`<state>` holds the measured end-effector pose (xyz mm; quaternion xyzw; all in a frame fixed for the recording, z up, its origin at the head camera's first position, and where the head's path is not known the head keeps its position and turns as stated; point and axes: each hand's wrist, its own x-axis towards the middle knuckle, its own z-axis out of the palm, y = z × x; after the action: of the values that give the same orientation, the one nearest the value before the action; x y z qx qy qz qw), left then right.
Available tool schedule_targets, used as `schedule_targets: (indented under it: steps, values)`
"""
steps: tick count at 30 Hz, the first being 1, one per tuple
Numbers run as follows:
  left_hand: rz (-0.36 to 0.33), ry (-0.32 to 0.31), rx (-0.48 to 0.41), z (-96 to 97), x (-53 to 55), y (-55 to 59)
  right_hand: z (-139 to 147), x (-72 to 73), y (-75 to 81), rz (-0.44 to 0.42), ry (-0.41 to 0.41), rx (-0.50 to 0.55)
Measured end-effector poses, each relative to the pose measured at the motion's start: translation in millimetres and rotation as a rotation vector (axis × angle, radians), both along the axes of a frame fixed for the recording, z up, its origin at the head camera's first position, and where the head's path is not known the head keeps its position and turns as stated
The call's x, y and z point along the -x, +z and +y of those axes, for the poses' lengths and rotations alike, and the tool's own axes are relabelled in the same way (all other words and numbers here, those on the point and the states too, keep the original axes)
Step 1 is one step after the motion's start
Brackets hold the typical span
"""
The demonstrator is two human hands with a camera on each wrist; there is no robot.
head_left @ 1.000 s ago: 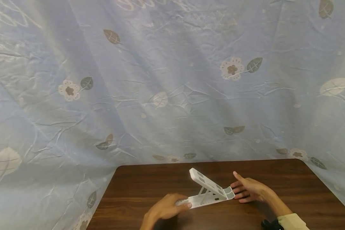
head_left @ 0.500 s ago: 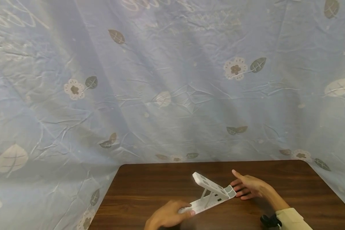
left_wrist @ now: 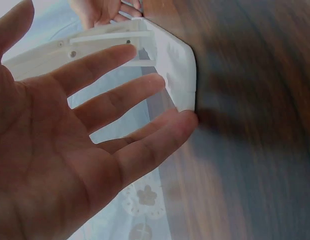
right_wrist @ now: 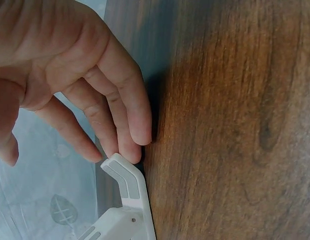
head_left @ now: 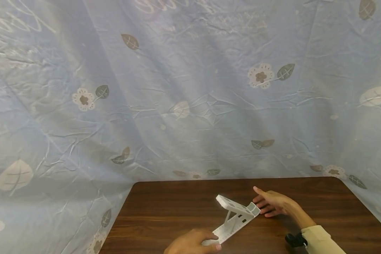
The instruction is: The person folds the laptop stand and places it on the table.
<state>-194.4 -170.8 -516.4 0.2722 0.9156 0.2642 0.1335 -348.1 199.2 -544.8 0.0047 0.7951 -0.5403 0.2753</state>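
Observation:
A white folding phone or tablet stand [head_left: 233, 225] is on the table, its slotted upper plate [head_left: 235, 205] propped at a slant above the base by thin struts. Grey pads line the lip [head_left: 254, 209] at its far right end. At the near end of the base, my left hand [head_left: 193, 242] rests extended, spread fingers [left_wrist: 180, 125] against the base's edge; its palm shows in the left wrist view. My right hand [head_left: 277, 203] is beside the lip with fingers lightly bent. In the right wrist view its fingertips [right_wrist: 129, 152] touch the lip's tip, the thumb held away.
The dark wood-grain table [head_left: 165, 204] ends at a back edge against a pale blue curtain [head_left: 190, 106] printed with leaves and flowers. A black object [head_left: 296, 240] is at the right wrist, by the cream sleeve [head_left: 322, 241].
The stand has turned on the table: its left end has swung toward me and rightward, with my left hand following. The right hand has barely shifted at the lip.

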Motion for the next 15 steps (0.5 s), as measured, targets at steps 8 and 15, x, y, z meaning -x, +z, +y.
schedule_targets:
  steps: [8, 15]
  values:
    - [0.125, -0.212, 0.068, 0.8, 19.0, -39.7, -3.8, 3.7, 3.7, 0.014, 0.029, -0.002]
    - [0.343, -0.493, 0.126, -1.9, 55.5, -116.5, -9.6, 7.4, 3.6, 0.042, 0.04, -0.005]
